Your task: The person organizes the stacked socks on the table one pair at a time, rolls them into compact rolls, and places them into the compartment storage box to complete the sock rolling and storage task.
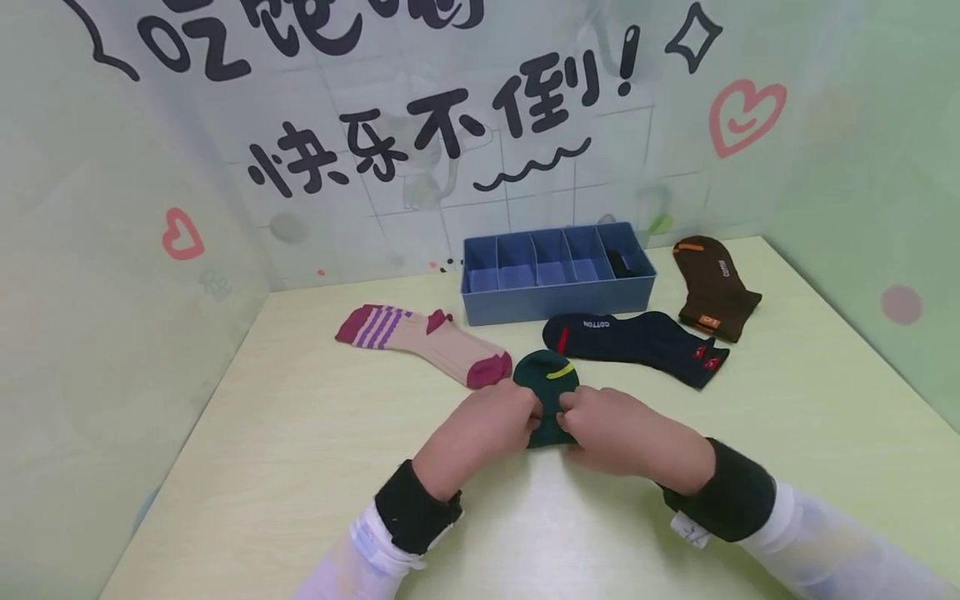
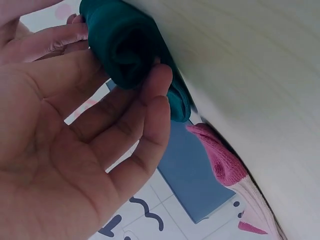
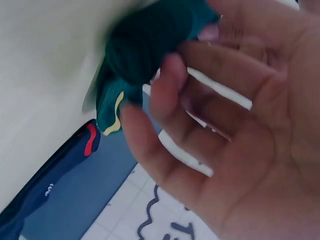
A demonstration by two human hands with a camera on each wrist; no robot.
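A dark green sock (image 1: 542,377) with a yellow stripe lies at the middle of the table, partly rolled up. My left hand (image 1: 491,421) holds the left end of the roll, and my right hand (image 1: 615,427) grips its right end. In the left wrist view, the spiral end of the rolled green sock (image 2: 120,42) shows between thumb and fingers. The right wrist view has the roll (image 3: 142,47) slightly blurred, with the flat yellow-striped toe part stretching out beyond it.
Behind the hands stands a blue divided box (image 1: 555,300), a dark item (image 1: 619,263) in its rightmost compartment. A pink sock (image 1: 438,343) lies to the left, a navy sock (image 1: 637,340) to the right, and a brown sock (image 1: 715,287) farther back right.
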